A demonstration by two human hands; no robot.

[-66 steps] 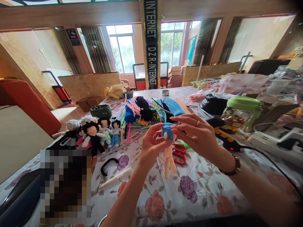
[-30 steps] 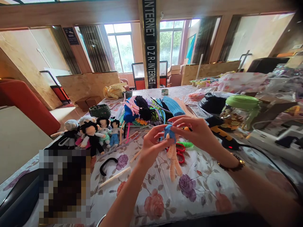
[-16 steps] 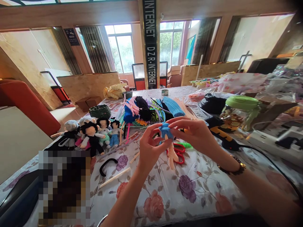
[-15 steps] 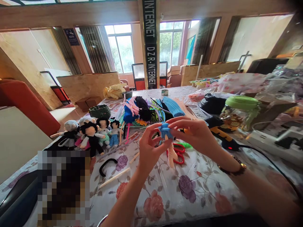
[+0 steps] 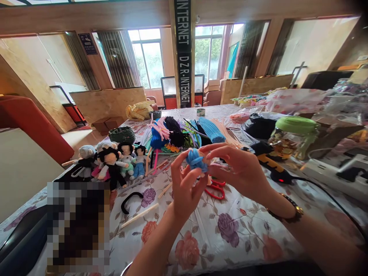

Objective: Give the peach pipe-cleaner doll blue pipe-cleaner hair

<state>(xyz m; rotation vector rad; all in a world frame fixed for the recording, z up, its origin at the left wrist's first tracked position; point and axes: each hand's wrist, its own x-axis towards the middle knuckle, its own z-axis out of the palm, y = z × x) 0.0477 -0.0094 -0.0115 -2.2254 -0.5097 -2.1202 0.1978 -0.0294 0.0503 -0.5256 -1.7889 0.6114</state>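
Observation:
Both hands are raised over the table around a small bundle of wound blue pipe cleaner (image 5: 196, 158), with some peach showing at its side. My left hand (image 5: 185, 191) pinches it from the left and below, thumb and fingers closed round it. From the right, my right hand (image 5: 241, 172) grips its edge between thumb and fingertips. Beneath them, red-handled scissors (image 5: 216, 191) lie on the cloth, partly covered by the hands. A curved black pipe cleaner (image 5: 124, 204) and a pale straight one (image 5: 140, 216) rest to the left.
Several pipe-cleaner dolls (image 5: 112, 166) sit at the left, near a dark green basket (image 5: 122, 135). Bundles of coloured pipe cleaners (image 5: 211, 130) are heaped behind my hands. On the right are a corded glue gun (image 5: 267, 163), a green-lidded jar (image 5: 297, 124) and a white power strip (image 5: 327, 170).
The blue bundle has been turned, so its wound side now faces me and the peach length that hung below it no longer shows clearly. My hands have shifted slightly around it.

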